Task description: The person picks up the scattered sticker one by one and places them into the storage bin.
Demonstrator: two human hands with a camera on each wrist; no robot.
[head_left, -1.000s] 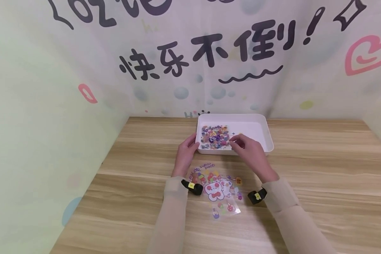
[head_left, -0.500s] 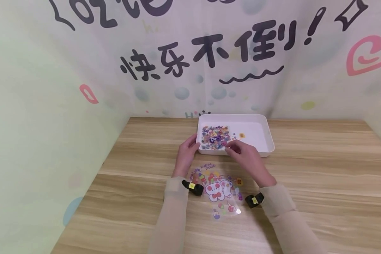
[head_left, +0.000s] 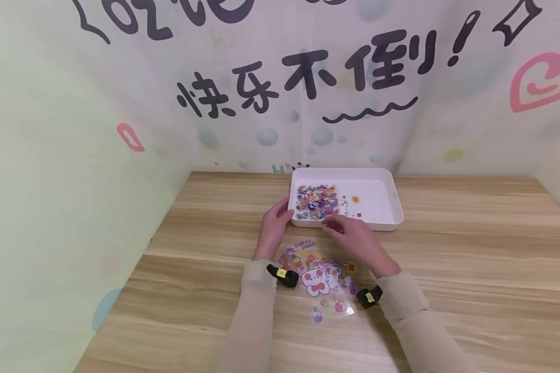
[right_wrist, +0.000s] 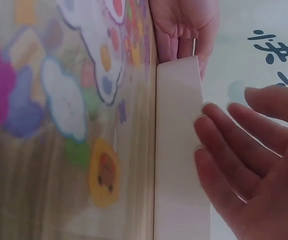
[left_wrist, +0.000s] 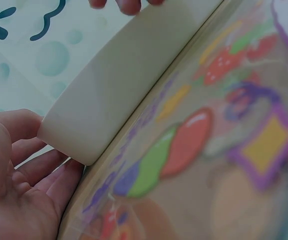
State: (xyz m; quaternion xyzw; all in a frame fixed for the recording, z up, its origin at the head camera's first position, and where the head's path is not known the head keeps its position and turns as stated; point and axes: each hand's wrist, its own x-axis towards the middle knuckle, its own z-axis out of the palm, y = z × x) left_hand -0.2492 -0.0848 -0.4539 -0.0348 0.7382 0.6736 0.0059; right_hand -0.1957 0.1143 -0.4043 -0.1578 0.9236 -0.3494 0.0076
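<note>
My left hand [head_left: 271, 229] grips the front left corner of a white plastic tray [head_left: 375, 189]. In the left wrist view its thumb lies at the rim and the fingers go round the wall. Over the tray's front rim hovers my right hand [head_left: 358, 239], fingers relaxed with nothing visible between them. The right wrist view shows those fingertips [right_wrist: 200, 122] right at the tray's wall [right_wrist: 176, 165]. Inside the tray, on the left, lies a square packet of small colourful pieces [head_left: 315, 201]. A clear sheet with printed cartoon stickers [head_left: 318, 282] lies on the table between my forearms.
A clear piece with a few small prints, among them an orange one [head_left: 355, 199], shows in the tray beside the packet. The wood-grain table [head_left: 205, 233] meets a printed cloth backdrop [head_left: 242, 145] right behind the tray. Each wrist wears a black camera strap.
My right hand has moved left and slightly towards me along the tray's front rim, uncovering small prints in the tray. The left hand stays at its corner.
</note>
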